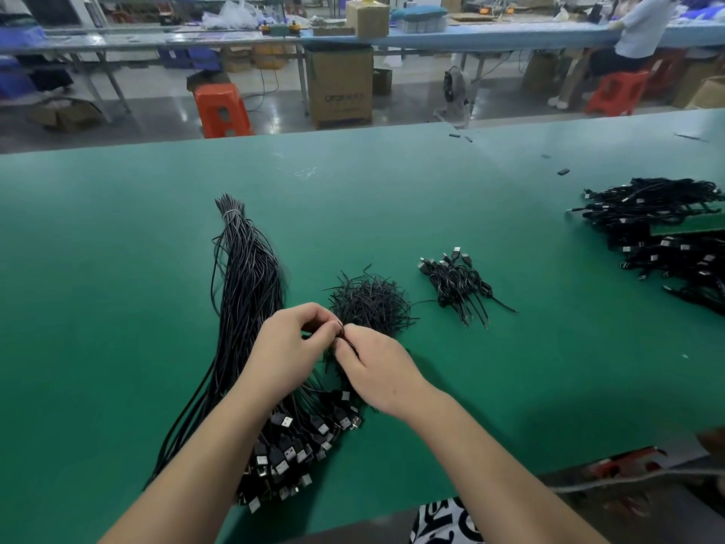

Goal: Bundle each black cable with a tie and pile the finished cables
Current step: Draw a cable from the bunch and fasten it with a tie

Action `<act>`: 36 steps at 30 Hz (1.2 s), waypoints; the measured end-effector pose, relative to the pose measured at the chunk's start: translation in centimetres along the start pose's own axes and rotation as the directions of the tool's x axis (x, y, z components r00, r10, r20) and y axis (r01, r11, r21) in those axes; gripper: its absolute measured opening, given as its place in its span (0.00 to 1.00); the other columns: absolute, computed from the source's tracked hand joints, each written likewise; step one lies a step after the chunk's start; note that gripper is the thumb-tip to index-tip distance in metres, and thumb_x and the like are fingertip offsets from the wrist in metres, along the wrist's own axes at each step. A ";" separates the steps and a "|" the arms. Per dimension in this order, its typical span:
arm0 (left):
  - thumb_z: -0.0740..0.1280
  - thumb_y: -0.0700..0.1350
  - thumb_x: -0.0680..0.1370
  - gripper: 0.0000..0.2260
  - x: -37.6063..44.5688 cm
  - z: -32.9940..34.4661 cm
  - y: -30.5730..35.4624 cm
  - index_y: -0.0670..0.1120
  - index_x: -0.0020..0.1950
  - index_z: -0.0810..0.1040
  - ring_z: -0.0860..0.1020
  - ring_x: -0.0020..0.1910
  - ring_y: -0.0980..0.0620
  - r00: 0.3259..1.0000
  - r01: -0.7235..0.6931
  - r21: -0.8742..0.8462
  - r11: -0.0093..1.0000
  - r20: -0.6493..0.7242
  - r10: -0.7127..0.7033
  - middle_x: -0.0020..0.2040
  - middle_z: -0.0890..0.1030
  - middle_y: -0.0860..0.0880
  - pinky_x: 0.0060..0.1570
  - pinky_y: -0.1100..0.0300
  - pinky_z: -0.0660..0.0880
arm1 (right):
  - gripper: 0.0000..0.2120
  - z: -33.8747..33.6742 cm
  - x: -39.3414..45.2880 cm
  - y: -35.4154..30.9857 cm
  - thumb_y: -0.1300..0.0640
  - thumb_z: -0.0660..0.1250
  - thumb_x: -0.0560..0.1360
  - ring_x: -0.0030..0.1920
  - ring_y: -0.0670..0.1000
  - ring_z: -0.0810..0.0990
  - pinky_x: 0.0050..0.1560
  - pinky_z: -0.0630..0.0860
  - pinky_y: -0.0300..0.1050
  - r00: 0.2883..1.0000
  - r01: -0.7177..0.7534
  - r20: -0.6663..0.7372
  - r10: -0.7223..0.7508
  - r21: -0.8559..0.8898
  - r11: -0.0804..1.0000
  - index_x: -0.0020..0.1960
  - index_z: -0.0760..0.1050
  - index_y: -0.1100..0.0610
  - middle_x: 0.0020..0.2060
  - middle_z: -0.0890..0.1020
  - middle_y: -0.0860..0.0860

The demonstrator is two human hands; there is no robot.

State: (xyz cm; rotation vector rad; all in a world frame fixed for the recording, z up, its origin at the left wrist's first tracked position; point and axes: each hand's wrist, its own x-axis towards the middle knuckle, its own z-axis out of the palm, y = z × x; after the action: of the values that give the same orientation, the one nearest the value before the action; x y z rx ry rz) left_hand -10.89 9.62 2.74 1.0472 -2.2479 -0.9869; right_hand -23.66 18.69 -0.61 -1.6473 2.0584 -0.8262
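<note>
Both hands met over the green table (510, 367). The left hand (288, 349) and the right hand (378, 369) pinched a thin black wire tie (340, 332) around a coiled black cable (333, 359) (mostly hidden under the fingers). The heap of loose black ties (370, 302) lay just beyond the hands, the small pile of finished cables (457, 284) farther to the right. The tie could slip while twisting, I think, so the coil could spring open, or catch strands from the long unbundled cables (247, 288) under the left hand.

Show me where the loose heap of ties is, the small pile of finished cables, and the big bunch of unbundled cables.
heap of ties (370, 304), head view, middle of the tangle.
pile of finished cables (457, 286), head view, on the coiled middle.
bunch of unbundled cables (249, 276), head view, on the strands below its white band.
</note>
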 end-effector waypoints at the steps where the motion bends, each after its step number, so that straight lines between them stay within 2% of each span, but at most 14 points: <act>1: 0.70 0.45 0.78 0.07 0.0 -0.1 -0.1 0.54 0.41 0.83 0.78 0.37 0.63 1.000 0.004 -0.008 1.000 0.009 -0.004 0.38 0.82 0.62 0.36 0.73 0.69 | 0.14 -0.1 0.0 0.0 0.49 0.53 0.84 0.37 0.50 0.70 0.38 0.61 0.48 1.000 0.021 0.008 -0.021 -0.027 0.999 0.40 0.61 0.48 0.35 0.69 0.43; 3: 0.71 0.45 0.77 0.07 0.1 -0.4 -0.3 0.54 0.40 0.84 0.78 0.35 0.63 0.998 0.038 -0.056 0.998 0.042 -0.036 0.38 0.84 0.58 0.36 0.71 0.71 | 0.11 -0.2 -0.2 0.0 0.49 0.52 0.85 0.38 0.51 0.69 0.40 0.62 0.48 0.998 0.066 0.021 -0.065 -0.093 0.993 0.43 0.62 0.48 0.35 0.67 0.42; 6: 0.72 0.44 0.77 0.06 0.2 -0.5 -0.5 0.51 0.40 0.85 0.79 0.38 0.57 0.985 0.156 -0.220 0.963 0.112 -0.133 0.39 0.85 0.49 0.45 0.55 0.78 | 0.10 0.0 -0.2 -0.1 0.50 0.52 0.85 0.38 0.52 0.69 0.41 0.63 0.48 0.995 0.102 0.002 -0.103 -0.163 0.981 0.45 0.63 0.49 0.37 0.67 0.43; 9: 0.74 0.45 0.75 0.04 0.3 -0.2 -0.6 0.48 0.40 0.84 0.79 0.37 0.52 0.983 0.184 -0.244 0.952 0.063 -0.174 0.40 0.85 0.46 0.45 0.48 0.78 | 0.11 0.4 0.0 -0.1 0.50 0.53 0.85 0.38 0.51 0.69 0.40 0.64 0.48 0.994 0.083 -0.048 -0.095 -0.203 0.976 0.49 0.70 0.52 0.40 0.69 0.45; 11: 0.75 0.47 0.74 0.05 0.2 0.2 -0.7 0.50 0.39 0.83 0.77 0.32 0.59 0.989 0.138 -0.159 0.978 -0.030 -0.145 0.37 0.84 0.51 0.37 0.56 0.74 | 0.12 0.5 0.1 0.0 0.50 0.54 0.84 0.38 0.53 0.72 0.39 0.63 0.47 0.992 0.067 -0.090 -0.090 -0.231 0.971 0.52 0.74 0.54 0.40 0.71 0.46; 14: 0.72 0.47 0.77 0.05 -0.1 0.6 -0.5 0.53 0.42 0.85 0.78 0.42 0.66 0.996 0.018 0.023 1.000 -0.089 -0.016 0.41 0.83 0.59 0.44 0.64 0.71 | 0.12 0.5 0.2 0.1 0.51 0.56 0.83 0.40 0.56 0.78 0.37 0.63 0.47 0.985 0.076 -0.129 -0.118 -0.289 0.954 0.52 0.76 0.55 0.42 0.77 0.50; 19: 0.70 0.51 0.78 0.06 -0.2 0.3 -0.3 0.54 0.47 0.87 0.78 0.50 0.67 0.999 -0.033 0.056 0.998 -0.012 0.034 0.46 0.83 0.63 0.51 0.71 0.71 | 0.12 0.5 0.8 0.3 0.51 0.56 0.82 0.43 0.57 0.81 0.37 0.65 0.46 0.977 0.061 -0.164 -0.135 -0.389 0.919 0.54 0.76 0.55 0.45 0.80 0.52; 21: 0.72 0.48 0.77 0.03 -0.2 0.3 -0.4 0.54 0.46 0.87 0.77 0.50 0.65 0.997 -0.069 0.138 0.988 -0.023 0.073 0.48 0.83 0.62 0.53 0.69 0.71 | 0.11 0.6 0.8 0.2 0.52 0.57 0.82 0.41 0.57 0.82 0.35 0.65 0.46 0.974 0.078 -0.162 -0.160 -0.423 0.903 0.52 0.76 0.56 0.44 0.80 0.52; 23: 0.74 0.45 0.76 0.02 -0.3 0.5 -0.4 0.51 0.45 0.87 0.77 0.52 0.57 0.987 -0.124 0.277 0.953 -0.064 0.147 0.49 0.83 0.59 0.53 0.60 0.73 | 0.10 0.9 0.7 0.1 0.53 0.59 0.82 0.39 0.57 0.82 0.34 0.66 0.47 0.973 0.096 -0.142 -0.181 -0.464 0.881 0.49 0.76 0.56 0.42 0.80 0.52; 27: 0.76 0.41 0.71 0.03 -0.8 1.0 0.0 0.45 0.39 0.84 0.80 0.41 0.44 0.935 -0.275 0.553 0.786 -0.036 0.353 0.39 0.82 0.49 0.39 0.51 0.78 | 0.06 0.8 0.5 0.2 0.55 0.71 0.74 0.29 0.55 0.81 0.28 0.62 0.42 0.951 0.111 -0.185 -0.248 -0.546 0.830 0.41 0.76 0.55 0.33 0.80 0.51; 30: 0.76 0.40 0.71 0.06 -0.8 1.1 -0.1 0.44 0.39 0.80 0.79 0.36 0.44 0.915 -0.335 0.646 0.686 0.050 0.400 0.36 0.79 0.47 0.36 0.52 0.77 | 0.04 1.2 0.5 0.5 0.54 0.68 0.77 0.36 0.54 0.82 0.30 0.64 0.44 0.958 0.126 -0.146 -0.245 -0.554 0.823 0.46 0.76 0.54 0.38 0.80 0.50; 32: 0.76 0.40 0.71 0.06 -0.8 1.0 -0.2 0.44 0.39 0.80 0.79 0.35 0.44 0.919 -0.333 0.672 0.662 0.073 0.388 0.36 0.79 0.48 0.35 0.53 0.76 | 0.04 1.1 0.5 0.6 0.56 0.72 0.73 0.38 0.53 0.82 0.31 0.69 0.44 0.940 0.127 -0.198 -0.277 -0.549 0.826 0.46 0.78 0.54 0.38 0.80 0.50; 34: 0.73 0.43 0.75 0.04 -0.7 0.9 -0.3 0.45 0.43 0.80 0.78 0.35 0.45 0.942 -0.272 0.670 0.691 0.040 0.332 0.38 0.79 0.48 0.35 0.53 0.74 | 0.12 0.7 0.5 0.7 0.57 0.75 0.69 0.45 0.55 0.80 0.43 0.78 0.48 0.900 0.159 -0.276 -0.336 -0.511 0.845 0.51 0.80 0.56 0.43 0.80 0.52; 36: 0.68 0.47 0.79 0.04 -0.4 0.3 -0.5 0.47 0.47 0.79 0.78 0.38 0.48 0.981 -0.122 0.577 0.808 -0.052 0.186 0.43 0.79 0.51 0.37 0.55 0.72 | 0.17 0.3 0.4 0.8 0.56 0.74 0.71 0.59 0.57 0.75 0.62 0.73 0.52 0.834 0.175 -0.389 -0.392 -0.488 0.855 0.59 0.80 0.57 0.53 0.78 0.55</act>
State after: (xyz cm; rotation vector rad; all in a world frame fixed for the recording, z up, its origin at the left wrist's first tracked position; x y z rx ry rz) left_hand -10.66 9.82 2.10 1.0868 -2.5524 -0.1608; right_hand -24.22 18.37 -1.32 -2.2293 2.5031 -1.0083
